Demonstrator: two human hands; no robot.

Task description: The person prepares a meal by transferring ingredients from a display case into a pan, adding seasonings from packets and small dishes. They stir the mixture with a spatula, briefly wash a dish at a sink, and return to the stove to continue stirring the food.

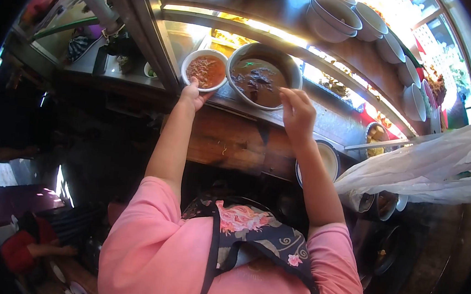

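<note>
My left hand grips the near side of a white bowl, thumb over its rim. Orange-red soup with pale bits fills the bowl. Just to its right stands a wide metal pot of brown broth, with dark pieces and a green sprig in it. At the pot's right edge, my right hand is closed with its fingertips pinched together. Whatever these fingers hold, if anything, is hidden.
Stacked white bowls line the wooden shelf above. A clear plastic bag hangs at the right. Below my right forearm is a round white container. A metal post rises left of the bowl. At lower left, another person's red sleeve shows.
</note>
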